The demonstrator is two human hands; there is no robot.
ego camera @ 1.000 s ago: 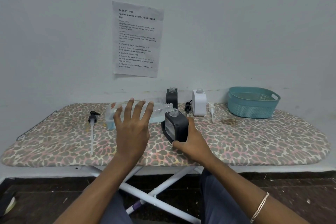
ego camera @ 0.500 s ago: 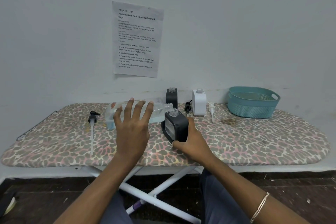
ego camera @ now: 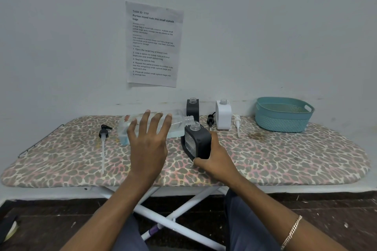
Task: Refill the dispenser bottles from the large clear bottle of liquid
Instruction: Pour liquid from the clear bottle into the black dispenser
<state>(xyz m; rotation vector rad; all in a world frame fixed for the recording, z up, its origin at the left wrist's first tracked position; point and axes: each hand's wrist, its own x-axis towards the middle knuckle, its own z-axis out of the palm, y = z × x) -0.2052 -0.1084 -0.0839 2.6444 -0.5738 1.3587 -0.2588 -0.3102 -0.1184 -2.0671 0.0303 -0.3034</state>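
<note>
My left hand [ego camera: 148, 146] grips the large clear bottle [ego camera: 153, 126] from above, fingers [ego camera: 156, 123] spread wide and draped over its side; the bottle lies tipped almost flat under them, base out past my little finger, open neck poking out beyond my index finger; a little pale liquid pools along its lower side. That neck sits right over the mouth of the black dispenser bottle [ego camera: 199, 142], just touching or nearly so, I cannot tell which. My right hand [ego camera: 216, 159] wraps this black bottle from its right side and tilts it leftward, thumb curled at its lower front corner, fingers hidden behind it. Beyond my fingertips stand a second black bottle [ego camera: 192, 107] and a white bottle [ego camera: 223, 114], both uncapped; a black pump [ego camera: 104, 134] lies on the leopard-print board [ego camera: 285, 159] left of my left hand.
</note>
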